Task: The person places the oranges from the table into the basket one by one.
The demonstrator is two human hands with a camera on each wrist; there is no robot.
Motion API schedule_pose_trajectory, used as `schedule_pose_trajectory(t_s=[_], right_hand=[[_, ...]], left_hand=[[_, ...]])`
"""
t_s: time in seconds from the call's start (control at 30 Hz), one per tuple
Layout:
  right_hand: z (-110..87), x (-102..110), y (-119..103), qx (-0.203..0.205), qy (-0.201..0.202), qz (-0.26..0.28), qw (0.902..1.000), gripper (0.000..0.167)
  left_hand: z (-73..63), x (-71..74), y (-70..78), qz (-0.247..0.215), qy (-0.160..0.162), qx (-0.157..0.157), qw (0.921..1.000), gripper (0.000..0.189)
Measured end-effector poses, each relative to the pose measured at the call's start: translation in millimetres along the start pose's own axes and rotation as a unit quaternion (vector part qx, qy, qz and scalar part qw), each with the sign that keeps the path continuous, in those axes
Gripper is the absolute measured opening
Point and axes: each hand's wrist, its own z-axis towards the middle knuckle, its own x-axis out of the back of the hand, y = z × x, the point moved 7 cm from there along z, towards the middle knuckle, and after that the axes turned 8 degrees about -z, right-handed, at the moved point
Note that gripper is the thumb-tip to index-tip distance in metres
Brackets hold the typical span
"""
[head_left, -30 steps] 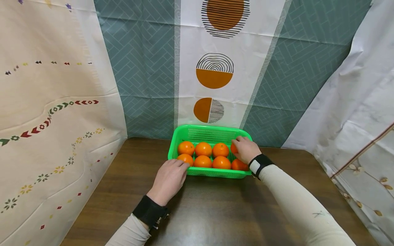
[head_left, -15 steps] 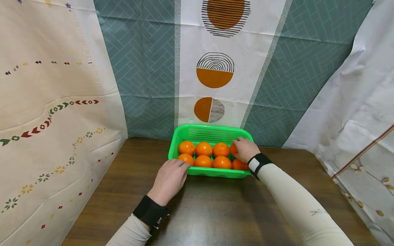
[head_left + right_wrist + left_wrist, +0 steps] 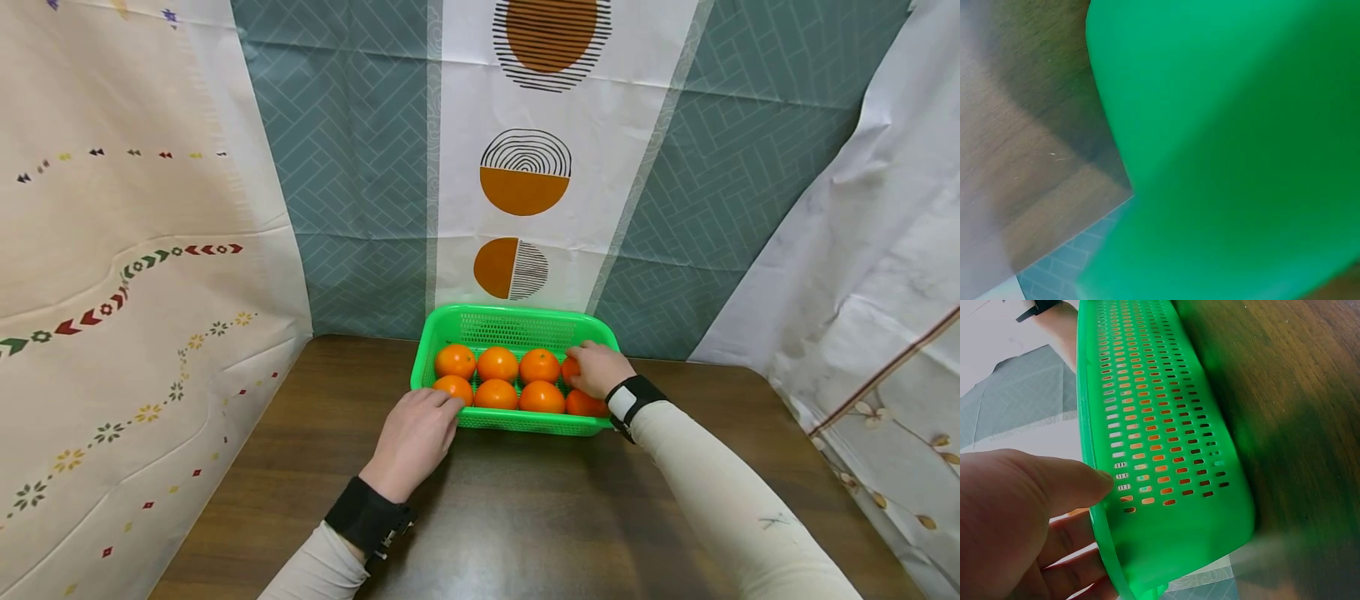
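A green plastic basket [image 3: 525, 421] with perforated sides holds several oranges in two rows. My left hand [image 3: 416, 433] grips its front left corner; in the left wrist view the thumb [image 3: 1082, 482] lies against the rim outside and the other fingers go behind it. At the basket's right end, my right hand [image 3: 602, 368] reaches over the rim and holds the rightmost orange [image 3: 570, 370] of the back row, which it partly hides. Just in front of that hand lies another orange [image 3: 585, 404]. The right wrist view is mostly filled by the blurred green basket wall [image 3: 1210, 125].
The basket stands on a brown wooden table [image 3: 510, 517], close to its back edge. Behind hangs a teal and white patterned cloth [image 3: 360, 275]. Pale patterned cloths hang along the left [image 3: 150, 333] and right [image 3: 840, 292] sides.
Both hands, the basket and the oranges stay almost where they were. The right hand's fingers shift only slightly over the orange at the back right.
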Motion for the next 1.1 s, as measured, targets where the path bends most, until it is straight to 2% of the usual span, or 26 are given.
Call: schedule_pose_trajectory(t_s=[0.47,0.7,1.1], right_hand=[[-1.3,-5.1,5.0,-0.004,0.007,-0.007,0.9999,0.050],[-4.9,0.1,2.3,-0.002,0.009,-0.009,0.9999,0.048],[-7.7,-0.2,3.4,0.003,0.039,-0.017,0.9991,0.045]], left_hand=[[0.1,0.3,1.3,-0.002,0.003,-0.001,1.0000,0.014],[0.5,0.8,1.2,-0.001,0.007,-0.006,1.0000,0.016],[0.9,-0.7,0.5,0.000,0.002,-0.001,1.0000,0.017]])
